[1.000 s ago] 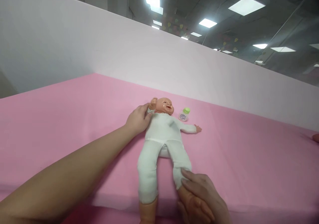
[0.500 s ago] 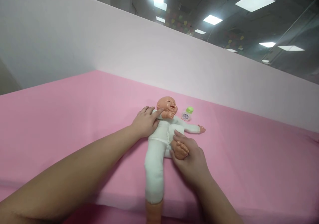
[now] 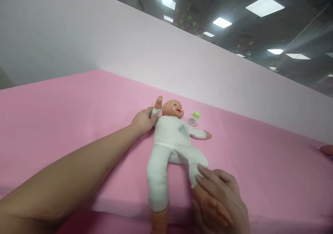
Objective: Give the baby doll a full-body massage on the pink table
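Observation:
A baby doll (image 3: 170, 142) in a white bodysuit lies on its back on the pink surface (image 3: 78, 112), head toward the far wall. My left hand (image 3: 142, 120) grips the doll's raised arm at the sleeve, beside its head. My right hand (image 3: 217, 201) is wrapped round the doll's bare foot and lower leg at the near edge, with that leg stretched out. The doll's other leg hangs over the near edge. Its other arm lies out flat to the right.
A small bottle with a green cap (image 3: 193, 118) lies just right of the doll's head. A pale wall (image 3: 182, 67) borders the pink surface at the back. A small skin-coloured shape (image 3: 328, 150) shows at the far right edge.
My right hand has pulled the doll's leg from folded against its belly back down straight toward the near edge. My left hand has lifted the doll's arm from its chest up beside the head.

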`<state>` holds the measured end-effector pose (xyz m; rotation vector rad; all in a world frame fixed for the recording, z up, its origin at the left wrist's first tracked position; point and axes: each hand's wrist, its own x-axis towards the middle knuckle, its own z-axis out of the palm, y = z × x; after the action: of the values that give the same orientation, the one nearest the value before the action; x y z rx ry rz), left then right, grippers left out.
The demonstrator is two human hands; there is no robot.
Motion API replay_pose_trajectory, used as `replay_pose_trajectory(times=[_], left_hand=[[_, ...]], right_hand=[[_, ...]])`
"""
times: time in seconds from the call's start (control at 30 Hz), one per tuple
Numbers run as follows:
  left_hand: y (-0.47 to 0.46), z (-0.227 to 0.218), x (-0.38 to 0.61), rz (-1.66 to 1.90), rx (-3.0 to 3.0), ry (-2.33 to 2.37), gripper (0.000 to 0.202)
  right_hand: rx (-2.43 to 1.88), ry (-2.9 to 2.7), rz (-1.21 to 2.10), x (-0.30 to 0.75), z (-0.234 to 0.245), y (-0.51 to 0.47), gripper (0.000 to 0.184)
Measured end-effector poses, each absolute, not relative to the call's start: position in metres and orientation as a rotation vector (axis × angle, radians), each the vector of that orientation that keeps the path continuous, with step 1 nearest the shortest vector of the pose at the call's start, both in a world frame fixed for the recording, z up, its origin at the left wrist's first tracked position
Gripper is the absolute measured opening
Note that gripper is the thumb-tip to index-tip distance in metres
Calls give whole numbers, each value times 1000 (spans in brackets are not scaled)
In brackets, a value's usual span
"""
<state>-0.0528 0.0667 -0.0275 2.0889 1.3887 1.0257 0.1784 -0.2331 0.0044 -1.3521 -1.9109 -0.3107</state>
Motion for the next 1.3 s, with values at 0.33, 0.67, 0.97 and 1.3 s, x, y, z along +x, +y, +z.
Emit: replay_pose_trajectory(times=[0.33, 0.67, 0.97, 1.3], left_hand=[[66, -30, -55, 998, 2014, 1412, 29], [54, -22, -48, 1051, 2250, 1198, 43], [39, -16, -41, 852, 2782, 1256, 57], [42, -20, -43, 819, 2726, 1309, 56]], right_hand=[[-1233, -2168, -214, 165, -9, -234, 38], [-1212, -2028, -22, 167, 9, -233, 48], [-1417, -1925, 50, 158, 35, -176, 46], [-1556, -1759, 230, 162, 11, -134, 46]])
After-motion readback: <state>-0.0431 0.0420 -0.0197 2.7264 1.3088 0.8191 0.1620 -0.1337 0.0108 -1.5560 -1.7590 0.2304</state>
